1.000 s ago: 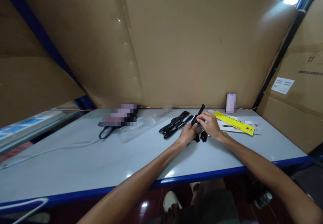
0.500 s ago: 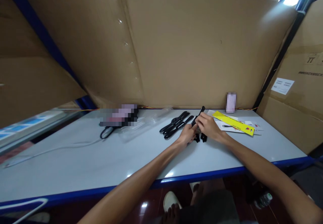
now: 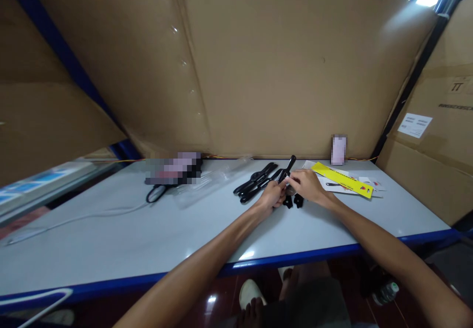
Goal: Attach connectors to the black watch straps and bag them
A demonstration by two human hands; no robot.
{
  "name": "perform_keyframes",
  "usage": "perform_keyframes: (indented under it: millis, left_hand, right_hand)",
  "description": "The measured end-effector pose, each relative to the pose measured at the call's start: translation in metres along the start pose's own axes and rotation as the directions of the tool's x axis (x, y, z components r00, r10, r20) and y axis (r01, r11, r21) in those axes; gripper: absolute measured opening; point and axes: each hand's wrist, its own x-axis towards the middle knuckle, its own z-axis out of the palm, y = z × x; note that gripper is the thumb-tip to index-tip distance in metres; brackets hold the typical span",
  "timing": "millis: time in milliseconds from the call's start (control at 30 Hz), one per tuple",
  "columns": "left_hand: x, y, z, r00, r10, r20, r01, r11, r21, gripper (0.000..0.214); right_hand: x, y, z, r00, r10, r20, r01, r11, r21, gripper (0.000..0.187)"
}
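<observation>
A slim black-handled tool (image 3: 292, 160) is held at a tilt, its handle end pointing up and away from me. My left hand (image 3: 272, 195) is closed around its lower part, which the fingers hide. Against it, the bent fingers of my right hand (image 3: 307, 185) pinch near the tool's middle; a small pale, shiny spot shows between the fingertips. Just left of my hands lie several long black handled pieces (image 3: 256, 182) in a group. Two small black parts (image 3: 298, 200) rest on the table close below my hands.
A yellow card (image 3: 342, 179) lies over white papers (image 3: 328, 185) on the right. Clear plastic packaging (image 3: 207, 185) is at left, beside a blurred dark item (image 3: 173, 168) with a cable. A blurred phone-like object (image 3: 338, 150) leans against the cardboard wall (image 3: 277, 72). The white table (image 3: 140, 249) has a blue edge.
The tool's handle end has shifted slightly left and now shows more upright. My right fingers have moved a little down along it; my left hand is almost in the same place.
</observation>
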Motion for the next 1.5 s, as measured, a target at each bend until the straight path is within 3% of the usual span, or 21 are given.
perform_keyframes:
  millis: [400, 900, 1300, 1500]
  left_hand:
    - [0.000, -0.002, -0.001, 1.000, -0.004, 0.007, 0.004, 1.000, 0.008, 0.045]
    - [-0.001, 0.000, 0.003, 1.000, -0.006, -0.013, 0.006, 0.998, 0.054, 0.040]
    - [0.001, -0.003, 0.002, 1.000, 0.001, -0.002, 0.000, 0.996, 0.091, 0.044]
    - [0.000, -0.003, 0.002, 1.000, 0.003, -0.006, -0.002, 0.997, 0.078, 0.042]
  right_hand:
    - [-0.001, -0.002, -0.009, 0.998, -0.057, -0.011, 0.058, 0.994, 0.097, 0.030]
    - [0.003, -0.003, -0.015, 0.998, 0.059, -0.004, -0.059, 0.991, -0.119, 0.038]
    - [0.000, -0.003, -0.013, 0.998, -0.052, -0.024, 0.055, 0.990, 0.131, 0.042]
    - [0.001, 0.001, -0.014, 1.000, 0.009, -0.026, -0.009, 1.000, 0.001, 0.041]
